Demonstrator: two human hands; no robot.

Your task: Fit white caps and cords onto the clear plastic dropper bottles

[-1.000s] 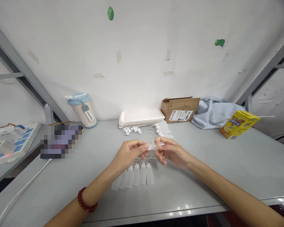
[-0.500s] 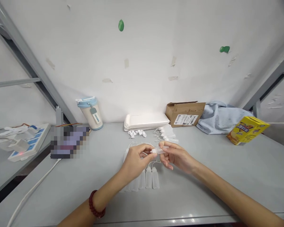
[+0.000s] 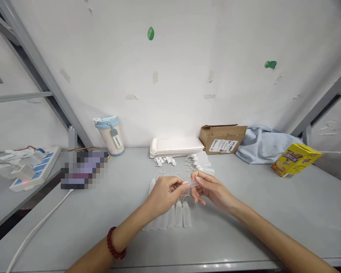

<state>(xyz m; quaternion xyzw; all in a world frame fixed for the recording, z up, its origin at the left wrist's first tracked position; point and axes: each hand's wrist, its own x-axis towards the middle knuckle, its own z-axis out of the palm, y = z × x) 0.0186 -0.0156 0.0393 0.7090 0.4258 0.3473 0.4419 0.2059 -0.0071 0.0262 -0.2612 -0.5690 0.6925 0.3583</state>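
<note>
Between my two hands is a small translucent plastic bottle (image 3: pixel 193 184), held above the table. My left hand (image 3: pixel 164 192) pinches its neck end, where the fingers mostly cover a white cap. My right hand (image 3: pixel 213 188) grips the body between thumb and index finger, the other fingers loosely curled. Below the hands lies a row of similar bottles (image 3: pixel 186 215) with thin looped straps, partly hidden by my left hand and forearm. Several white caps (image 3: pixel 170 161) sit in a small heap behind the hands. More translucent bottles (image 3: pixel 202 159) with thin straps lie to the right of the caps.
At the back stand a stack of white trays or boxes (image 3: pixel 177 145), an opened cardboard box (image 3: pixel 224 139) and a bluish cloth (image 3: pixel 264 142). A yellow carton (image 3: pixel 294 160) is on the right. On the left are a tumbler (image 3: pixel 110 136), a blurred phone (image 3: pixel 85 170), its cable and a power strip (image 3: pixel 39 168).
Both hands stay on the bottle, which has turned slightly in the grip. The left fingers now cover more of the cap end. The view has shifted slightly.
</note>
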